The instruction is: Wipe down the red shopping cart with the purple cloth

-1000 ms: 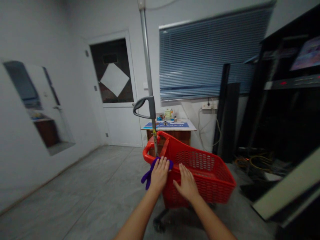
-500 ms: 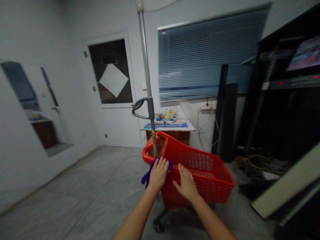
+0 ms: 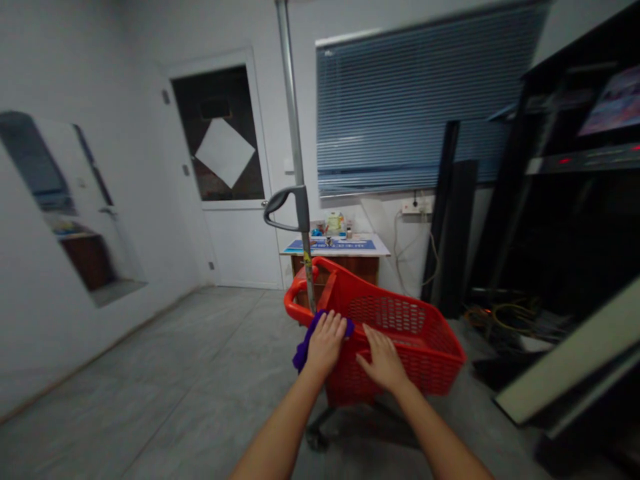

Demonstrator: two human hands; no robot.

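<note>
A red plastic shopping cart with perforated basket sides stands on the floor in front of me. My left hand lies over a purple cloth on the cart's near top rim, close to its handle. The cloth hangs out to the left from under the palm. Just to the right, my right hand rests against the same near side, fingers stretched along the rim and thumb apart, holding nothing. A metal pole with a grey grip handle rises behind the cart's handle end.
Behind the cart a small table carries small bottles and a printed sheet. A door and a mirror are to the left. On the right are a dark rack, loose cables and a leaning pale board.
My left hand and the purple cloth have slid a little to the right along the rim. My right hand has also shifted slightly right. The view has tilted slightly.
</note>
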